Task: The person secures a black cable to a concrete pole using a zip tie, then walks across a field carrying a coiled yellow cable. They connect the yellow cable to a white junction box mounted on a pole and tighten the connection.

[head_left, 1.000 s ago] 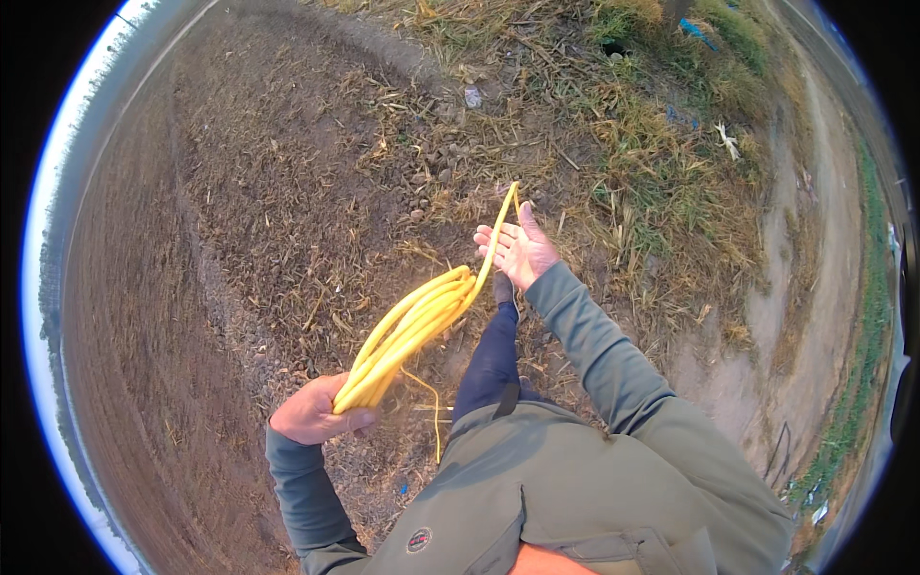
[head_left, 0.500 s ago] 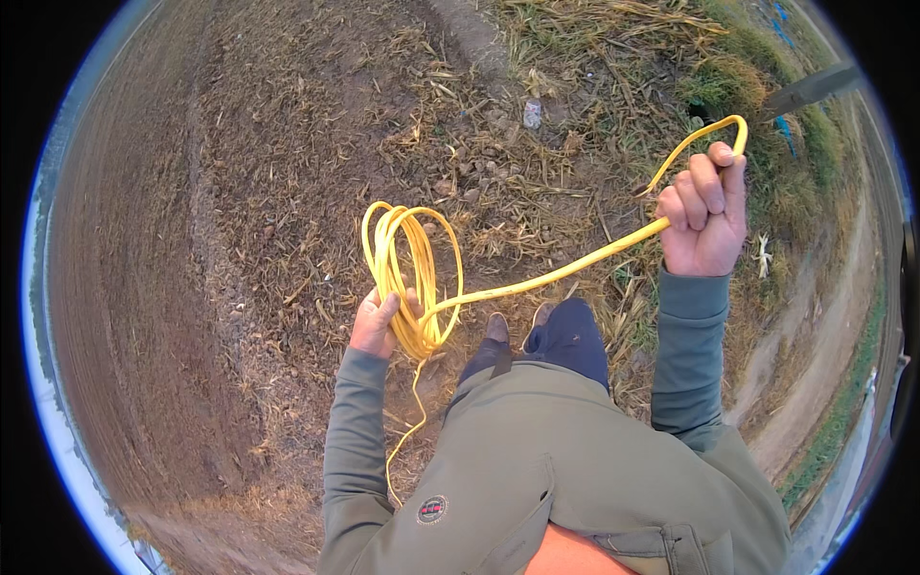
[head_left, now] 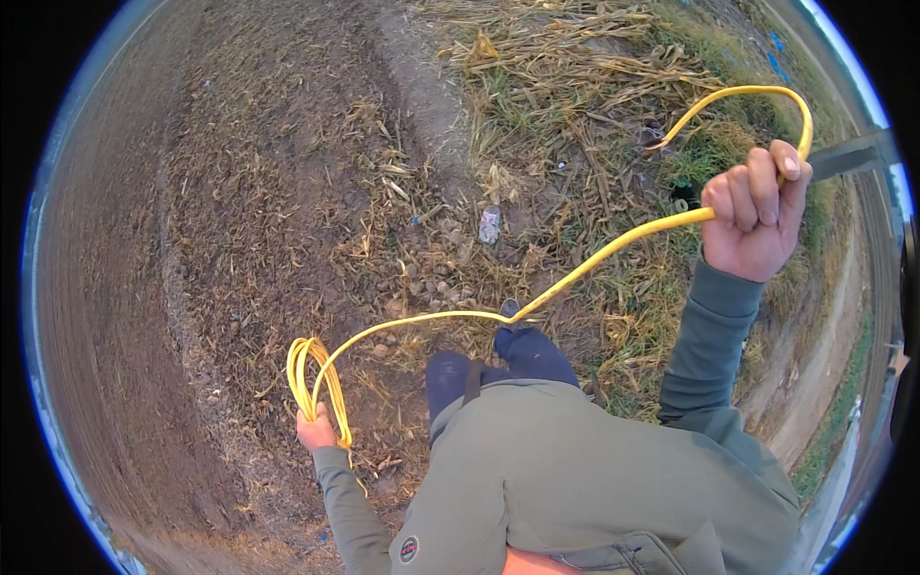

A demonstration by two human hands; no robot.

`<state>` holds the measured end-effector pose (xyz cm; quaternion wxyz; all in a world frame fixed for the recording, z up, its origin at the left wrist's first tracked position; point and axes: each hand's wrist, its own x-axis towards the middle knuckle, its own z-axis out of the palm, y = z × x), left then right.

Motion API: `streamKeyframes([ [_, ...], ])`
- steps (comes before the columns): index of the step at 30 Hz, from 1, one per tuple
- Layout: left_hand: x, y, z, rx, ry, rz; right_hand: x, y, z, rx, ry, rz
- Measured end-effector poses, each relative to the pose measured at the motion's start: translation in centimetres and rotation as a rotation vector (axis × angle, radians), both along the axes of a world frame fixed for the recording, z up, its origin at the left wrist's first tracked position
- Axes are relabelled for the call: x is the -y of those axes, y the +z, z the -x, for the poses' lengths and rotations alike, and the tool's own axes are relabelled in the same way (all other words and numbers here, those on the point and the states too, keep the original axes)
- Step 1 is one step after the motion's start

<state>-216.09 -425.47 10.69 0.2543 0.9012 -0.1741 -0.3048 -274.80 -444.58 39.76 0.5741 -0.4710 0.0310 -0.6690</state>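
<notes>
Cable sags in front of you. Your left grip holds its coil; your right grip clasps it near the loose end. If the left slackens, coil could spill and tangle.

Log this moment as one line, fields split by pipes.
left hand: holds coil of yellow cord | right hand: grips cord near one end | cord: bent between hands | ground: soil with dry stalks
</notes>
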Motion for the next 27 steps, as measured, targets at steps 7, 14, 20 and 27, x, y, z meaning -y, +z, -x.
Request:
streamKeyframes([
  [7, 14.0, -2.0, 5.6, 0.368, -0.298, -0.047, 18.2, -5.7, -4.9, 0.083, 0.055, -0.443],
  [14, 22.8, -3.1, 2.8, 0.494, -0.172, -0.214, 37.2, -11.3, -5.9, 0.037, 0.13, -0.616],
  [20, 31.9, -4.2, -0.3, 0.32, -0.054, -0.185, 54.4, -9.3, -6.0, -0.127, 0.101, -0.632],
  [27, 54.3, 3.1, -1.2, 0.094, 0.278, 0.474, 74.6, -6.1, -5.6, -0.14, 0.166, -0.49],
])
